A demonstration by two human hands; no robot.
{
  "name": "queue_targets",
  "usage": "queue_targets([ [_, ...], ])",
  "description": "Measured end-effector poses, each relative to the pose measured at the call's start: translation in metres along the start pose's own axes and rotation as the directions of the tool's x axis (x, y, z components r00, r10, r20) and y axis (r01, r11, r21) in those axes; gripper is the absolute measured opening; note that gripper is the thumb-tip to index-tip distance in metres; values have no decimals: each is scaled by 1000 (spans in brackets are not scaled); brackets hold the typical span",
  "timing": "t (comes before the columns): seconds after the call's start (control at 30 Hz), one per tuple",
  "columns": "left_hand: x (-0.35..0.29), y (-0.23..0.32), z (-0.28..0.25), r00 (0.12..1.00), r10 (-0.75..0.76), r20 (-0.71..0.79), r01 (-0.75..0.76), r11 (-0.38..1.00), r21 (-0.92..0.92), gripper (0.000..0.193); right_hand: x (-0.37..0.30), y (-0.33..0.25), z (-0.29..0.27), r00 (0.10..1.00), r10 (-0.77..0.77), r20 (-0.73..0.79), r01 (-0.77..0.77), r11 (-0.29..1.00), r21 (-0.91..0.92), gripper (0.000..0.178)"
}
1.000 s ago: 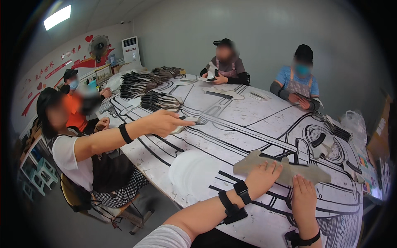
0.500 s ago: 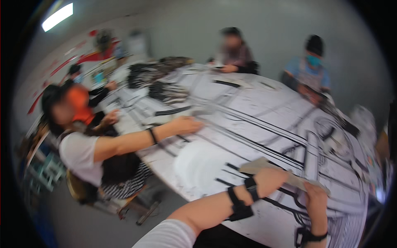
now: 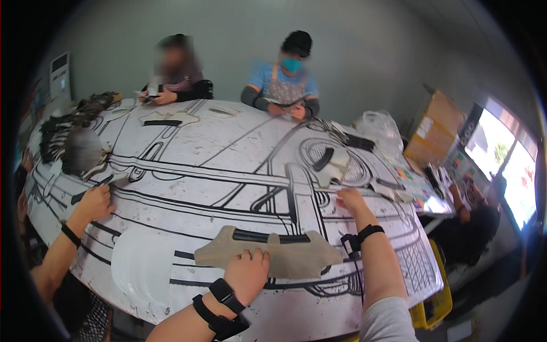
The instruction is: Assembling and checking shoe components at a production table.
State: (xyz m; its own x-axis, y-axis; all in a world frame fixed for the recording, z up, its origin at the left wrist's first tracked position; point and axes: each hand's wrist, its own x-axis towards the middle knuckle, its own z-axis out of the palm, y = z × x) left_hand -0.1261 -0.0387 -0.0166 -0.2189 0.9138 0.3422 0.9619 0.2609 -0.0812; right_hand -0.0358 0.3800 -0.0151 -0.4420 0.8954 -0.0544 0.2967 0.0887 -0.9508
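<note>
A beige flat panel [image 3: 302, 259] with a black strip along its far edge lies on the table in front of me. My left hand [image 3: 248, 273] is closed on its near edge, fingers on top and thumb hidden. Farther right, my right hand [image 3: 350, 199] reaches over the table with fingers slightly bent and nothing visible in them. Just beyond its fingertips lies a second beige panel [image 3: 336, 165] with a black strip. To the right of that hand is a third similar panel [image 3: 401, 195].
The white table [image 3: 228, 191] is covered in black line drawings. At left, a co-worker's hand [image 3: 97, 202] is near a black-edged piece. Two people sit across the far side. A pile of dark strips [image 3: 57, 137] lies far left. A plastic bag [image 3: 379, 128] and cardboard box [image 3: 436, 122] stand far right.
The view has swung to the right. Both hands were at the beige panel; now the right hand is off it and stretched forward, while the left stays on the panel.
</note>
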Motion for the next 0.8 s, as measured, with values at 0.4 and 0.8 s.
queue_targets([
  [0.4,2,9,20,997,-65,38,68,995,-73,34,103,-34,169,996,48,-81,11,796,605,10],
  [0.8,4,1,22,959,-180,-220,13,802,-597,26,-293,-263,258,-526,100,845,452,874,178,54],
])
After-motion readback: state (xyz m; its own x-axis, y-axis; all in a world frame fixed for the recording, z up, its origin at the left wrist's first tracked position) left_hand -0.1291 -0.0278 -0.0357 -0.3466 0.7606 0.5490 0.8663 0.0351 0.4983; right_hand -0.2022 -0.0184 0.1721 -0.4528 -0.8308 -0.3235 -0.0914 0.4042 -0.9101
